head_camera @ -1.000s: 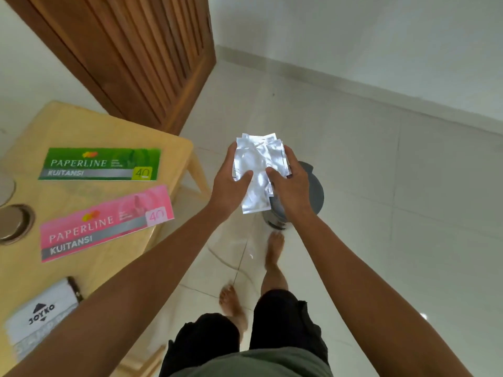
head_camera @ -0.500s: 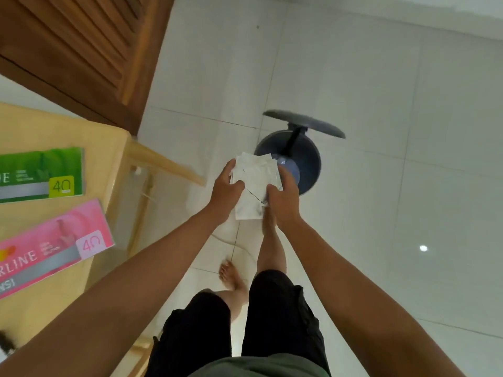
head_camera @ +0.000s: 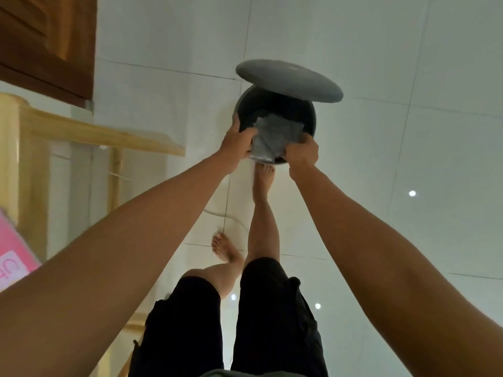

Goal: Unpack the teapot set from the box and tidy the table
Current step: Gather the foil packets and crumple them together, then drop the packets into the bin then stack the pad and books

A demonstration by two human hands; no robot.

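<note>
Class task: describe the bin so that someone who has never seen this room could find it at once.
Start at the wooden table on the left, then look right across the white tiled floor. The bin is the round dark grey one beyond the person's feet, its disc lid raised.

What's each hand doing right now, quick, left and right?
Left hand: grips the near left edge of the plastic wrapping, at the open pedal bin.
Right hand: fingers curled on the wrapping's right side, over the bin's mouth.
</note>
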